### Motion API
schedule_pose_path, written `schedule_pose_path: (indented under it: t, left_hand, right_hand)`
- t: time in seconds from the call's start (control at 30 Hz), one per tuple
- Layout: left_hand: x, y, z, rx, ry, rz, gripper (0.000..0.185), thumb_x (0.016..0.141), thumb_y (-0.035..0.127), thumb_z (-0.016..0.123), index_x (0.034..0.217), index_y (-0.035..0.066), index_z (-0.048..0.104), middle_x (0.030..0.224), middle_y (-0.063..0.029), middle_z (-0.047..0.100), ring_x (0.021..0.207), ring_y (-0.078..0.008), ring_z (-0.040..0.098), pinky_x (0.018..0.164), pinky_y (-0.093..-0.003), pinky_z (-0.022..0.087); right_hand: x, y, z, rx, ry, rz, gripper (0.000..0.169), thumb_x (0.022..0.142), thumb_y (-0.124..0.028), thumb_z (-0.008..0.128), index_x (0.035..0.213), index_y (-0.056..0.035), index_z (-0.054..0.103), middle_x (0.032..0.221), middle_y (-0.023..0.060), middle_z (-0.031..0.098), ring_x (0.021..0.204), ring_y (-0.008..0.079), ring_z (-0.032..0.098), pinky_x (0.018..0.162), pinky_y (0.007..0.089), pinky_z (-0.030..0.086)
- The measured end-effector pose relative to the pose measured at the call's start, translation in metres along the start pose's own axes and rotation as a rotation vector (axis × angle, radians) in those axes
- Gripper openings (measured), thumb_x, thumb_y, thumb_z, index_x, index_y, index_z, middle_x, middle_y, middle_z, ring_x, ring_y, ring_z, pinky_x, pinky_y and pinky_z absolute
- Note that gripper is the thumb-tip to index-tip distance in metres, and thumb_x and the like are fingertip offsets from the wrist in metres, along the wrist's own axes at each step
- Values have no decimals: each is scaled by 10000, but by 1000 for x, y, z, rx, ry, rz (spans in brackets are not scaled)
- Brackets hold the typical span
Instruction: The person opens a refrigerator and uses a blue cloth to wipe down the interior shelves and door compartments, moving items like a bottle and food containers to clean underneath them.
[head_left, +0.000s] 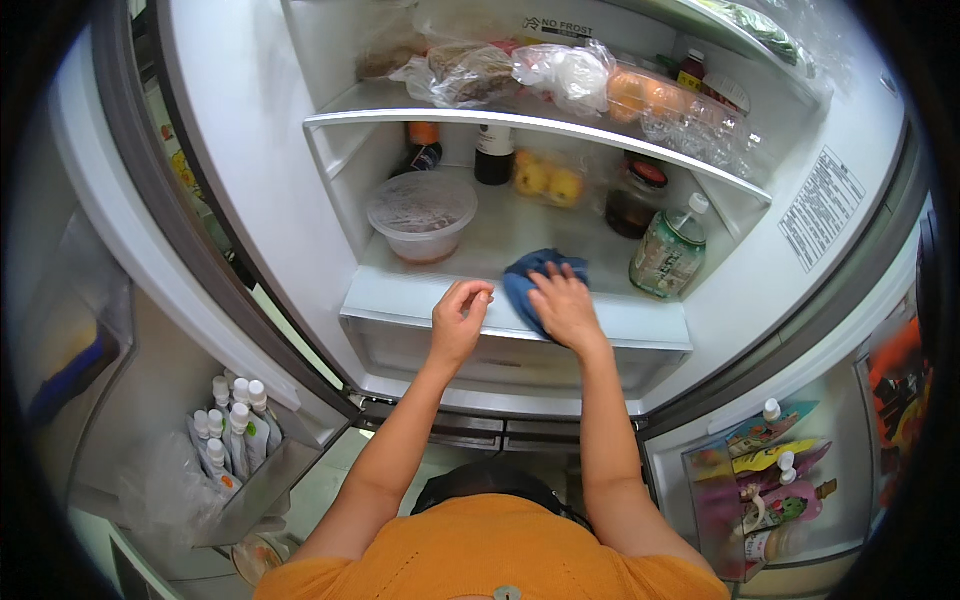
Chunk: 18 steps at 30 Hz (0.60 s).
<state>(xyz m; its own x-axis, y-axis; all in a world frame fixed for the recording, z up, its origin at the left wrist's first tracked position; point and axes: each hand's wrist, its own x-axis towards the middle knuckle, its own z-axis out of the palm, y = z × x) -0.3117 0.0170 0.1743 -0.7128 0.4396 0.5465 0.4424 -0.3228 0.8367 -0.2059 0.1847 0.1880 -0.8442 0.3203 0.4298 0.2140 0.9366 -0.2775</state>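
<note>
My right hand (562, 304) lies spread on a blue cloth (525, 289), pressing it on the front part of the fridge shelf (480, 225). To its left my left hand (461, 315) is held above the shelf's front edge, fingers curled in, with no object visible in it. A round plastic tub with a lid (422, 214) stands at the shelf's left. On the right are a green-labelled bottle (667, 251) with a white cap and a dark jar (636, 196) with a red and black lid. Yellow fruit in clear plastic (547, 180) and a dark bottle (494, 156) stand farther back.
An upper shelf (525, 120) holds bagged food and orange items in clear packaging (645, 96). Below is a clear drawer (480, 360). Both doors stand open: the left door bin (262, 480) holds white-capped pouches (238, 427), the right door bin (712, 510) colourful pouches and a jar (769, 544).
</note>
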Motion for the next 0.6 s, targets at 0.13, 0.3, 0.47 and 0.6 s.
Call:
schedule_pose_path:
  t: [0.13, 0.3, 0.47, 0.6]
  left_hand:
    - [-4, -6, -20, -268, 99, -59, 143, 943, 87, 517, 996, -22, 594, 931, -59, 617, 833, -121, 609, 767, -251, 504]
    - [-9, -2, -61, -152, 247, -119, 126, 936, 69, 512, 982, -3, 604, 912, -49, 629, 856, -112, 607, 778, -245, 487]
    - [-2, -9, -76, -67, 215, -130, 124, 931, 63, 514, 1002, 3, 597, 916, -40, 631, 861, -113, 611, 798, -243, 467]
    - [-7, -9, -81, 35, 194, -95, 111, 908, 38, 532, 980, -3, 604, 961, -47, 601, 891, -115, 581, 799, -242, 464]
  right_hand:
    - [19, -34, 6, 161, -201, -199, 513, 860, -472, 528, 1291, -195, 538, 1391, 153, 440, 1318, 370, 338, 1084, 444, 251]
    - [52, -37, -9, 214, -264, -8, 432, 860, -457, 533, 1173, -178, 634, 1229, 135, 584, 1209, 309, 489, 983, 393, 389]
    - [102, -49, 14, 645, -52, 256, 462, 884, -443, 516, 1080, -39, 622, 909, 153, 677, 789, 241, 665, 739, 351, 494]
    - [127, -89, 2, 969, -181, 561, 459, 897, -426, 534, 979, 22, 592, 797, 117, 661, 594, 170, 643, 527, 272, 499]
